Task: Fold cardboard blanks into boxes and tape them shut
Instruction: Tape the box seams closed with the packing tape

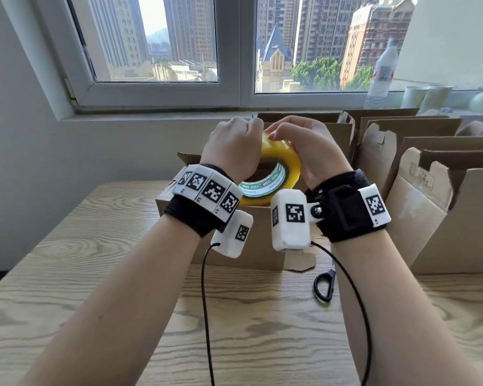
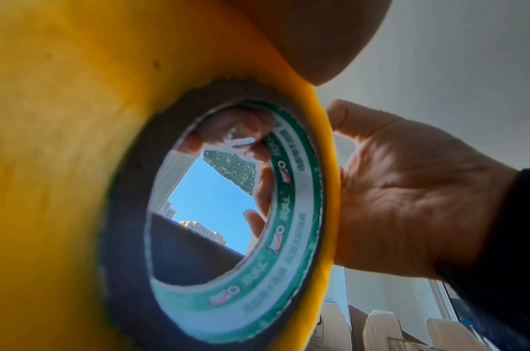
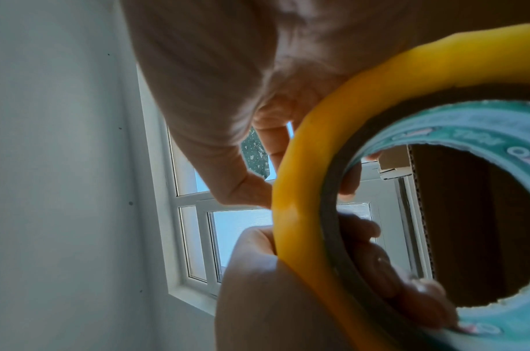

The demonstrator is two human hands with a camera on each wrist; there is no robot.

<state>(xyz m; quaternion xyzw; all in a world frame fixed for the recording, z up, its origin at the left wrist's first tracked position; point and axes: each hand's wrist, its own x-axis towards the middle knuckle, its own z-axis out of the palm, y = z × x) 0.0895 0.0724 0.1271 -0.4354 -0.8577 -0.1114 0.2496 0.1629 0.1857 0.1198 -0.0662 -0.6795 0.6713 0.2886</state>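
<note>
Both hands hold the yellow tape roll up in the air, above an open cardboard box that stands on the wooden surface. Left hand is curled round the roll's left rim, fingers reaching into the core per the wrist views. Right hand grips the right side, thumb and fingertips pinched at the top of the roll where the two hands meet. Step in hand looks like finding or peeling the tape's free end, so taping has not begun on this box. Next move probably calls for lifting the end, pulling out a strip over the box seam, then cutting; scissors lie on the surface just right of the box, only the black handles visible past the right forearm. Hidden: the tape end itself, behind the knuckles; cannot tell if any is peeled. The box top is blocked by hands and roll, so flap state is unclear. More folded boxes stand at right, cut off by the frame edge. Wrist views are blurred close-ups of roll and palms.
</note>
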